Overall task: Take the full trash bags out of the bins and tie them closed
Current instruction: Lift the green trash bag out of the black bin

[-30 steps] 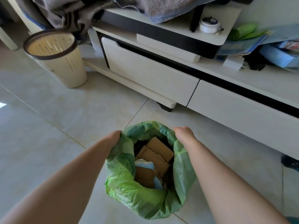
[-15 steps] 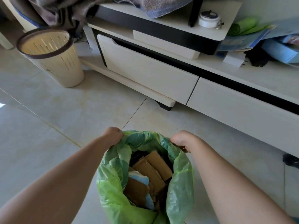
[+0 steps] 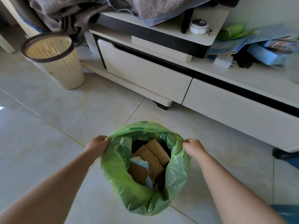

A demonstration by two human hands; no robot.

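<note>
A green plastic trash bag (image 3: 116, 173) stands on the tiled floor below me, its mouth wide. Brown cardboard pieces (image 3: 153, 156) and some pale blue scraps fill it. My left hand (image 3: 97, 145) pinches the bag's left rim. My right hand (image 3: 193, 147) pinches the right rim, and the rim is stretched between the two hands. A cream slotted bin (image 3: 64, 65) with a dark rim stands at the far left on the floor, with no bag in it.
A low white cabinet (image 3: 145, 75) with drawers runs across the back and right. Grey cloth (image 3: 158, 8) hangs over its top. A roll of green bags (image 3: 231, 30), blue papers and boxes lie on the right shelf. A dark object (image 3: 283, 154) sits at the right edge.
Both hands have moved apart along the rim and pulled the bag's mouth wider. The bag's far rim now stands higher.
</note>
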